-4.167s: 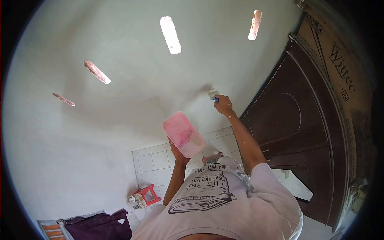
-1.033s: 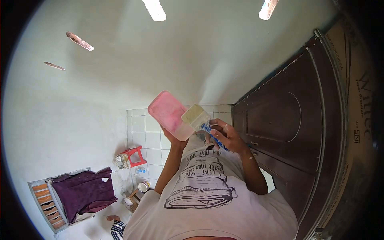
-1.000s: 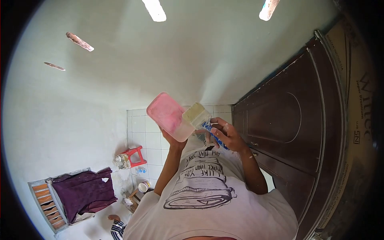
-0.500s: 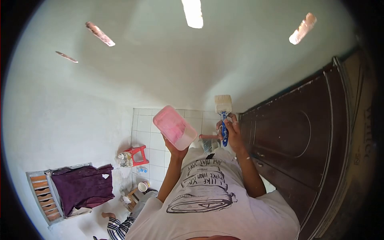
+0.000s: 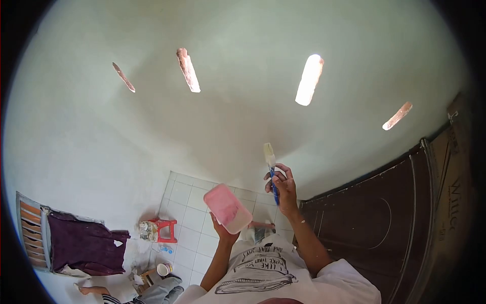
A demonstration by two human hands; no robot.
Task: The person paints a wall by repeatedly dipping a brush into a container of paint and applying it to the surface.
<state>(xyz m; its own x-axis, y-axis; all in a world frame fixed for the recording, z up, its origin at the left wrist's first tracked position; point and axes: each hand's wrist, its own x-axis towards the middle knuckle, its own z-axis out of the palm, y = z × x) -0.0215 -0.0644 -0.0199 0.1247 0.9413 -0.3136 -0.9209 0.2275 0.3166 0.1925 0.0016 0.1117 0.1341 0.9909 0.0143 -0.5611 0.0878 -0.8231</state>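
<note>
My left hand (image 5: 223, 231) holds a pink plastic tub (image 5: 227, 208) from below and the side, its open top facing the camera. In my right hand (image 5: 283, 188) is a paint brush with a blue speckled handle (image 5: 274, 183). The brush's pale bristles (image 5: 268, 150) point up toward the light green wall (image 5: 228, 121), and its narrow edge faces the camera. Whether the bristles touch the wall I cannot tell.
A dark brown door (image 5: 359, 223) is at the right. At the lower left are a red stool (image 5: 167, 230), a white bucket (image 5: 163, 269), a purple cloth (image 5: 86, 244) by a window and another person's arm (image 5: 93, 290). Several bright slots pierce the wall.
The view has tilted up the wall. My right hand has raised and turned the brush from its broad face to its narrow edge. The tub stays in my left hand, lower in view.
</note>
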